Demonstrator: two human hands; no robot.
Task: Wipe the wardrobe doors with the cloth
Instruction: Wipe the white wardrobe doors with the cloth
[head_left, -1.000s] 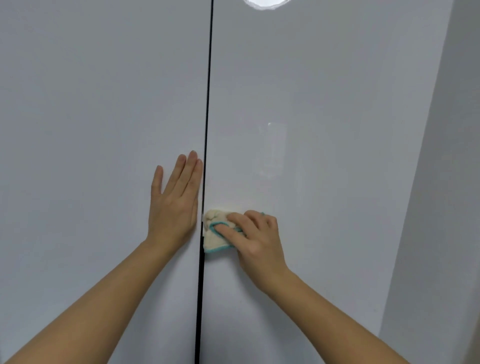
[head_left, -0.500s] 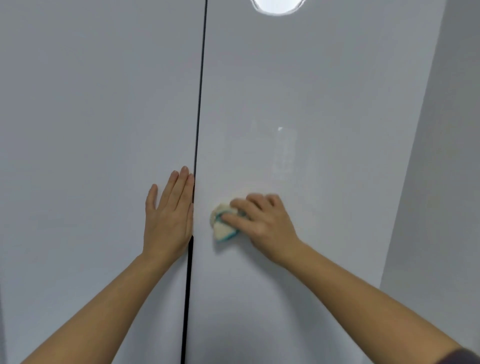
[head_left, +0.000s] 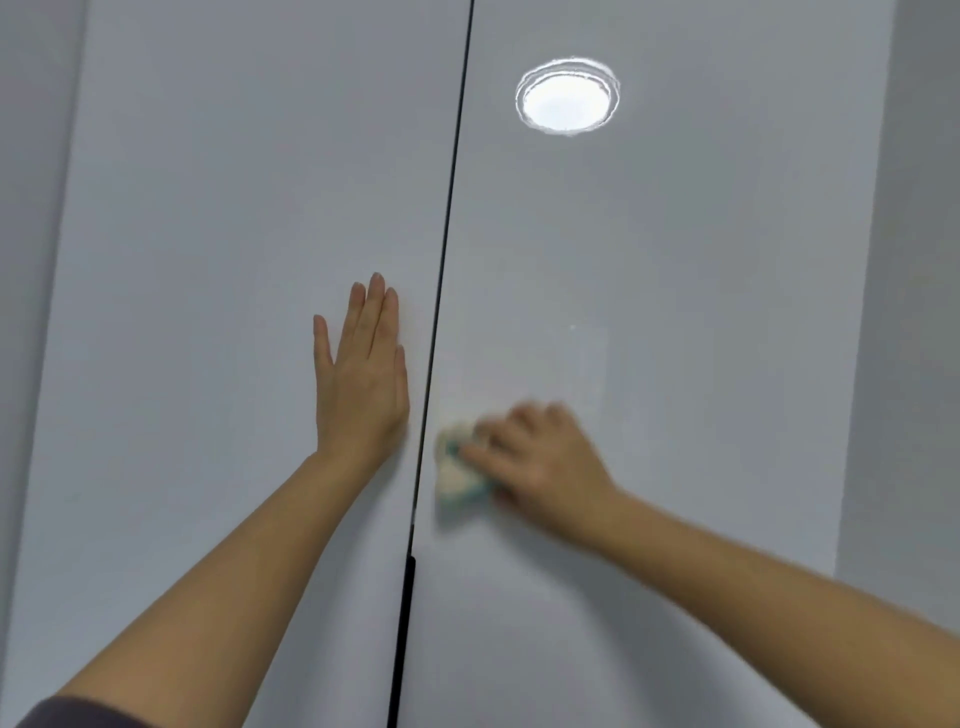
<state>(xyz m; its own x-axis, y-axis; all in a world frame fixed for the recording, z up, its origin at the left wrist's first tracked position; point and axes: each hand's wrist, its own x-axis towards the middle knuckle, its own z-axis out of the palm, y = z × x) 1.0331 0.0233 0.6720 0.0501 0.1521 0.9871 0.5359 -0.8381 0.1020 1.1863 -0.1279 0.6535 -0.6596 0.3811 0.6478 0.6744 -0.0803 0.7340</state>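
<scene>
The right hand (head_left: 540, 457), blurred, grips the bunched cloth (head_left: 457, 475) under curled fingers (head_left: 485, 451) and presses it to the right door (head_left: 675, 312). The cloth pokes out left of those fingertips, just beside the dark seam (head_left: 447, 208). The left hand (head_left: 363, 384) lies flat and straight-fingered on the left door (head_left: 234, 260) just across the seam, holding nothing. The door's long axis runs vertically, so most of its surface lies above and to the right of the cloth-holding fingers, likely within the right hand's easier reach.

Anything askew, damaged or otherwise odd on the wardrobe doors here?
Nothing stands out. The left door and right door sit shut with a straight seam. The bright oval looks like a reflected lamp, not damage. The cloth and right hand are only motion-blurred.
</scene>
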